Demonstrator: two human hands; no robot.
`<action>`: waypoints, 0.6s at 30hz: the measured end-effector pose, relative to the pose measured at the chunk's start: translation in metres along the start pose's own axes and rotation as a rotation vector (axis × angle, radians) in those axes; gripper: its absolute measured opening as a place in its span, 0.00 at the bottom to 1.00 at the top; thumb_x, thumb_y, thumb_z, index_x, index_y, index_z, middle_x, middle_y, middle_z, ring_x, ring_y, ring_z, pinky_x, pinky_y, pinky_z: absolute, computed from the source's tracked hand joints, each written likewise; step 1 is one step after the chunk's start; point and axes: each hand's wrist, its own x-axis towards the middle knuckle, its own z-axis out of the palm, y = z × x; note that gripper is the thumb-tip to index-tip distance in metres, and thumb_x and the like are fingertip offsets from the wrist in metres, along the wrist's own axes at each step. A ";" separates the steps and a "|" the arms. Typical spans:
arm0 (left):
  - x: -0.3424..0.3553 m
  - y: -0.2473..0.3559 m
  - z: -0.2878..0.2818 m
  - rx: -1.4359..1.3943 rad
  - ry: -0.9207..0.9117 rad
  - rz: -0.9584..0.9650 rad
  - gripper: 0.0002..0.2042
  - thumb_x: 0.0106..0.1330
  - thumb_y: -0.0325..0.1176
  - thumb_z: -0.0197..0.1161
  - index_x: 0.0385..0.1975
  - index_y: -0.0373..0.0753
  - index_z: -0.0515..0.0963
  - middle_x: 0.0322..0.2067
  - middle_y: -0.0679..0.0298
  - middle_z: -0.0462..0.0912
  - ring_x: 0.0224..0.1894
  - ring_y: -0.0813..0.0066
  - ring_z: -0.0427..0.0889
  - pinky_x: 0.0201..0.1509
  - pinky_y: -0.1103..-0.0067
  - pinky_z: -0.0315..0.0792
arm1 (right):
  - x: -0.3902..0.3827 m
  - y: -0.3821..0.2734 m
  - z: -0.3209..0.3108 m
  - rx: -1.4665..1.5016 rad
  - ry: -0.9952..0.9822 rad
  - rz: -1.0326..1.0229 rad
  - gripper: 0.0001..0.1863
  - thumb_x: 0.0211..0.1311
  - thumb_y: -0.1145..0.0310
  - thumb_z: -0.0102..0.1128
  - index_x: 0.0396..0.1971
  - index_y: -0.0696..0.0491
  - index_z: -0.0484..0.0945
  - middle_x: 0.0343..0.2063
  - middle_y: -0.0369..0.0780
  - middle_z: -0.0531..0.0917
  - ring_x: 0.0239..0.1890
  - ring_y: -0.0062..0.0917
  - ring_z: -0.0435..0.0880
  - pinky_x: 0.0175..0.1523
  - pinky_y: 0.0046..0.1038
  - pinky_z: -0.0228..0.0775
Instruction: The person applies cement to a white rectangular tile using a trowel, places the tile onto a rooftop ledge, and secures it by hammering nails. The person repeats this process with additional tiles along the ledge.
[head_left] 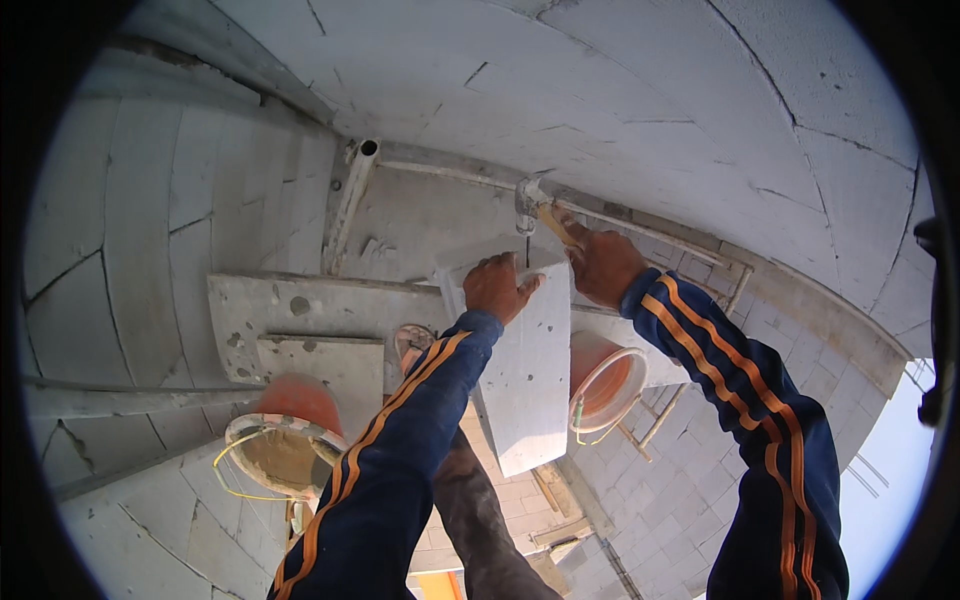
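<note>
Head view, hands (497, 287) (607, 267) partly hiding white block (525, 375), handle of probable hammer (550, 219)

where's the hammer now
In the head view, upper middle, the hammer is in the right hand, its head near the upper end of the white block.

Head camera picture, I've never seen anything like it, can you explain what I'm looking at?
There's no machine, just a person working barehanded, seen from a wide camera on their head, looking down. The lens bends straight edges. The left hand rests on a white block; the right hand grips a hammer, its head near the block's far end. To the left, a small board seems to lie on a grey board. A red bucket sits left of the block, a second bucket right of it.
</note>
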 end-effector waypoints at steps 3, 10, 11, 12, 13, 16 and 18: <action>-0.015 -0.004 -0.011 0.214 -0.054 0.068 0.34 0.51 0.55 0.74 0.51 0.34 0.76 0.49 0.53 0.82 0.55 0.55 0.79 0.59 0.64 0.71 | -0.001 0.001 0.001 0.147 0.353 -0.084 0.28 0.66 0.69 0.54 0.67 0.52 0.65 0.31 0.57 0.84 0.35 0.53 0.84 0.46 0.46 0.77; -0.015 -0.003 -0.007 0.193 -0.042 -0.005 0.40 0.46 0.57 0.76 0.55 0.36 0.74 0.52 0.53 0.80 0.58 0.56 0.76 0.65 0.62 0.65 | -0.001 0.009 0.016 0.051 0.229 -0.028 0.30 0.67 0.68 0.53 0.69 0.50 0.62 0.28 0.56 0.83 0.32 0.53 0.84 0.45 0.45 0.77; -0.016 -0.003 -0.007 0.191 -0.044 -0.012 0.40 0.46 0.58 0.76 0.55 0.36 0.74 0.52 0.54 0.80 0.58 0.56 0.76 0.65 0.61 0.64 | -0.002 0.008 0.018 0.084 0.292 -0.020 0.30 0.67 0.67 0.53 0.69 0.49 0.61 0.28 0.56 0.83 0.32 0.53 0.84 0.45 0.45 0.77; -0.017 -0.003 -0.007 0.194 -0.076 -0.035 0.41 0.45 0.58 0.76 0.55 0.37 0.74 0.52 0.54 0.80 0.59 0.57 0.75 0.65 0.61 0.64 | -0.003 0.009 0.018 0.112 0.395 -0.018 0.31 0.67 0.67 0.53 0.69 0.49 0.61 0.27 0.56 0.83 0.32 0.53 0.84 0.45 0.45 0.77; -0.018 -0.003 -0.007 0.183 -0.076 -0.034 0.41 0.45 0.58 0.76 0.55 0.37 0.74 0.52 0.54 0.80 0.59 0.57 0.75 0.65 0.61 0.63 | -0.005 0.008 0.021 0.288 0.460 -0.012 0.30 0.67 0.66 0.53 0.69 0.48 0.62 0.26 0.55 0.83 0.33 0.53 0.84 0.44 0.46 0.77; -0.019 -0.003 -0.008 0.197 -0.109 -0.057 0.40 0.45 0.59 0.76 0.54 0.38 0.75 0.53 0.56 0.80 0.60 0.59 0.74 0.66 0.61 0.61 | -0.011 0.005 0.031 0.011 0.159 -0.005 0.29 0.67 0.67 0.54 0.69 0.49 0.62 0.23 0.54 0.83 0.28 0.53 0.83 0.39 0.45 0.77; -0.019 -0.003 -0.009 0.206 -0.107 -0.074 0.39 0.45 0.60 0.76 0.54 0.39 0.75 0.53 0.58 0.80 0.60 0.60 0.73 0.67 0.61 0.60 | -0.009 0.005 0.036 0.062 0.300 -0.048 0.30 0.67 0.67 0.54 0.69 0.49 0.62 0.23 0.56 0.82 0.29 0.53 0.83 0.39 0.45 0.78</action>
